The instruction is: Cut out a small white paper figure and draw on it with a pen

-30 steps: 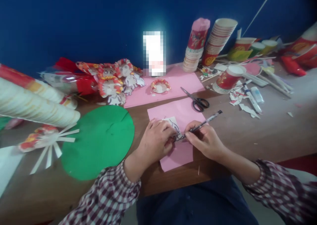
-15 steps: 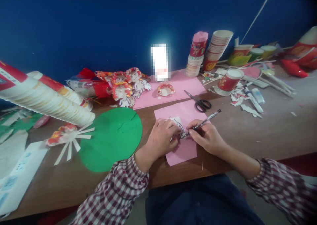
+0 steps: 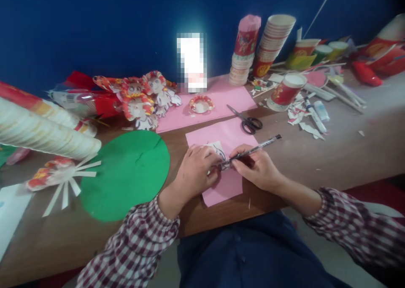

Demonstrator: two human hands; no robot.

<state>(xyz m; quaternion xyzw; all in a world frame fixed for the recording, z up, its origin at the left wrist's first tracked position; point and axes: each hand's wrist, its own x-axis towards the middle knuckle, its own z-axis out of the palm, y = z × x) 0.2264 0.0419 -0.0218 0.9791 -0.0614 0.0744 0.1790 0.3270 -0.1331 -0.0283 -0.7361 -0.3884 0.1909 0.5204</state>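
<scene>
In my right hand (image 3: 257, 167) is a slim pen (image 3: 256, 146), gripped low with its tip end by the white paper. The small piece of white paper (image 3: 218, 148) has black drawn lines. My left hand (image 3: 196, 172) curls over it, fingers bent and closed on its near side. Part of the paper is hidden under those fingers. Beneath both hands lies a pink sheet of paper (image 3: 223, 191). Black-handled scissors (image 3: 251, 124) rest across its upper right corner, blades pointing away to the left.
A green paper disc (image 3: 126, 174) lies left, beside a cut paper cup (image 3: 60, 174) with splayed strips. Stacked paper cups (image 3: 47, 127) lean in from the left. Paper figures (image 3: 139, 98), a decorated ring (image 3: 201, 105), a red cup (image 3: 286, 91) and scraps (image 3: 297, 112) sit further back.
The view has shifted, so everything sits further left and mostly higher. My right hand still holds the pen, which lies at a flatter slant. The left hand stays over the white paper.
</scene>
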